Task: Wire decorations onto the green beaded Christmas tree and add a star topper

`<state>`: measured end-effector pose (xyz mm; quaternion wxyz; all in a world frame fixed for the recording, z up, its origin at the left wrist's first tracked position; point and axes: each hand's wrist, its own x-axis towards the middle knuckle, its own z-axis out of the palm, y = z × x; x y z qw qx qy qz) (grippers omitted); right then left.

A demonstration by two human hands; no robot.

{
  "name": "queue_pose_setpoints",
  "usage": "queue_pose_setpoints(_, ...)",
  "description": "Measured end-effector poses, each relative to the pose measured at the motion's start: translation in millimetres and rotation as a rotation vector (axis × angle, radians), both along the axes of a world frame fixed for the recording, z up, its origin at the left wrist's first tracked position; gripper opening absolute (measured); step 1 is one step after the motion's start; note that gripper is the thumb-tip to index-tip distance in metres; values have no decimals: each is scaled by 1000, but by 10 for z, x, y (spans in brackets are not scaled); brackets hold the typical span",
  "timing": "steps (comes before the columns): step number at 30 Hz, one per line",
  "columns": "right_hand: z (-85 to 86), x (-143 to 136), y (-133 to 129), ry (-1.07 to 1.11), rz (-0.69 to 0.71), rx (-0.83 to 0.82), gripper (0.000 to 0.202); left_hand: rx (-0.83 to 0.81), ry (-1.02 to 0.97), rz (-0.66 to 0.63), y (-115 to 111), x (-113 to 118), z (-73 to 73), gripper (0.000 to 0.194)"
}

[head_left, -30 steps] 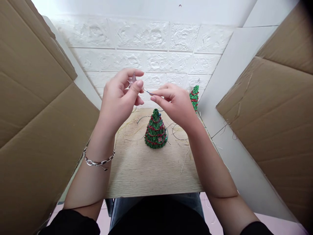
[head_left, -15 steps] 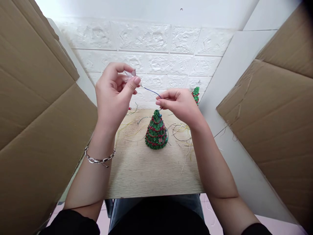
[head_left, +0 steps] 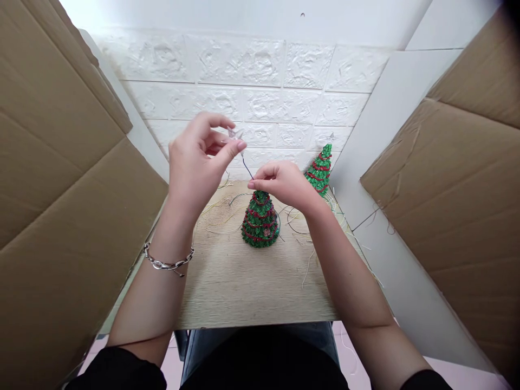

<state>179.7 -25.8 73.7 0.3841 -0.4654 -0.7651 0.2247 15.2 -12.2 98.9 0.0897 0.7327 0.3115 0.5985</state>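
Observation:
Between the thumb and fingers of my left hand (head_left: pixel 203 149) is a clear star ornament (head_left: pixel 235 134), held up above the table. A thin dark blue wire (head_left: pixel 247 168) runs from the star's base down to my right hand (head_left: pixel 280 181). The fingertips of my right hand pinch this wire just over the top of a small green Christmas tree (head_left: pixel 260 222). Red garlands wind round the tree, which stands upright on the wooden table (head_left: pixel 252 287). My fingers partly hide its tip.
A second small tree (head_left: pixel 319 170), topped with a star, stands at the back right. Loose yellow and dark wires (head_left: pixel 300 219) lie behind and beside the near tree. Cardboard panels (head_left: pixel 73 179) flank both sides, and a white brick-patterned wall (head_left: pixel 260 65) closes off the back.
My left hand has moved right and slightly down with the star. My right hand has come down and left to the tree top, leaving a shorter visible wire between the hands.

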Motion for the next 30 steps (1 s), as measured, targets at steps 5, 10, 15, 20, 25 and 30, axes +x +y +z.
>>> queue_pose_setpoints(5,48,82,-34,-56,17,-15,17,-57,71,-7,-23,70,-32,18)
queue_pose_setpoints(10,73,180,-59,-28,20,20,20,-84,86,-30,-19,114,-54,17)
queue_pose_setpoints(15,87,146,-75,-66,4,83,17,-98,93,-31,-31,153,-76,18)
queue_pose_setpoints(20,91,111,-99,-137,11,81,20,-99,192,-28,-42,187,-92,15)
queue_pose_setpoints(25,110,219,-117,-104,-59,92,25,-117,202,-27,-37,201,-98,14)
queue_pose_setpoints(30,133,252,-131,-70,-50,93,25,-190,148,-88,-8,209,-128,10)
